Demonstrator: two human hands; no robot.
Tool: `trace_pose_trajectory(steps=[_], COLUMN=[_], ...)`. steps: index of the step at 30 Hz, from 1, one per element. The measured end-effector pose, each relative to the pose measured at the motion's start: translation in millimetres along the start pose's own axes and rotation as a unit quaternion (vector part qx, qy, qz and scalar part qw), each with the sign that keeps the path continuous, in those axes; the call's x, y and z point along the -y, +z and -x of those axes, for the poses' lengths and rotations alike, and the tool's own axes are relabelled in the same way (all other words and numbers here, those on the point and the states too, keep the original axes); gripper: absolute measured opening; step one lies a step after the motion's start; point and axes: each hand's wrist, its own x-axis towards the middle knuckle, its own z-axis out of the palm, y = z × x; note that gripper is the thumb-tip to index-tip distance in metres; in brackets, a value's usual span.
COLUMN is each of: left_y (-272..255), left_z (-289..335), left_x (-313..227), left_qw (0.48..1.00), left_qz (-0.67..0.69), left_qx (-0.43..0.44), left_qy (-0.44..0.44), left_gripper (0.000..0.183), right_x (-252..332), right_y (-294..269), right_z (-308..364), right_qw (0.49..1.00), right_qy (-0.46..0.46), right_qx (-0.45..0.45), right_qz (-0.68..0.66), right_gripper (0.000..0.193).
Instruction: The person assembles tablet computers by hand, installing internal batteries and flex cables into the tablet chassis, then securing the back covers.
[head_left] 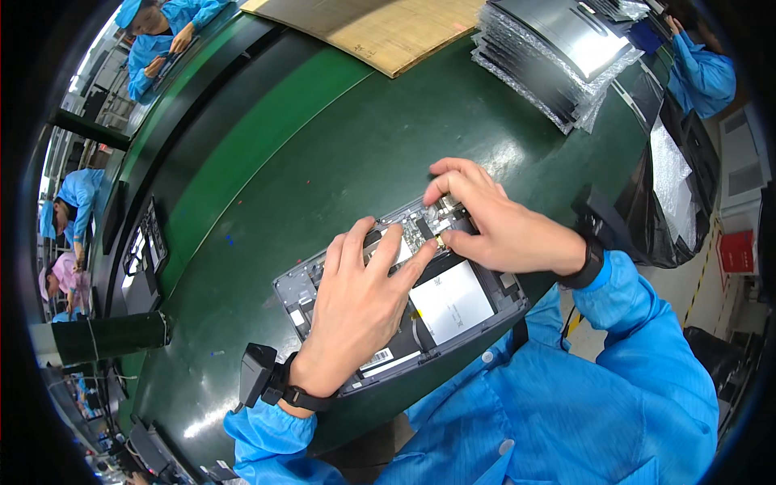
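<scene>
An opened laptop base point(296, 289) lies on the green bench in front of me, its inside facing up. A circuit board point(415, 229) runs along its far side. Nearer to me sits a battery with a white label point(451, 302). My left hand point(360, 295) rests over the left part of the base, fingers spread and fingertips down on the board. At the board's right end is my right hand point(505, 225). Its thumb touches the board's edge, and the index finger arches above, apart from the thumb. Nothing shows in either hand; parts under the palms are hidden.
A stack of dark panels in bubble wrap point(558, 61) stands at the far right, near a wooden board point(364, 28). A dark conveyor belt point(218, 105) curves along the left, carrying another laptop point(147, 250). Co-workers in blue sit beyond. A black bag point(647, 202) hangs at right.
</scene>
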Motion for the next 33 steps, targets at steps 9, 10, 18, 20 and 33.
trace_pose_trajectory(steps=[9, 10, 18, 20, 33], left_y=[0.3, 0.2, -8.3, -6.1, -11.5], left_z=[-3.4, -2.9, -11.7, -8.9, -16.9], left_x=[4.4, 4.3, 15.2, 15.5, 14.9], left_qw=[0.999, 0.999, 0.996, 0.996, 0.992], left_qz=[-0.039, -0.033, 0.092, 0.091, 0.122], left_qx=[0.005, -0.002, 0.021, 0.015, 0.042], left_qy=[0.036, 0.029, 0.003, 0.008, -0.009], left_gripper=[0.051, 0.05, 0.052, 0.054, 0.051], right_x=[-8.1, -1.8, -8.0, -7.6, -17.1], right_y=[-13.5, -18.6, -21.9, -23.3, -21.2], right_z=[-15.0, -15.5, -24.2, -26.1, -21.7], right_qw=[0.996, 0.995, 0.991, 0.989, 0.996], right_qy=[-0.013, 0.019, 0.038, 0.042, 0.021], right_qx=[0.083, 0.095, 0.117, 0.132, 0.086], right_qz=[0.018, -0.006, -0.051, -0.052, 0.029], right_gripper=[0.053, 0.053, 0.055, 0.057, 0.062])
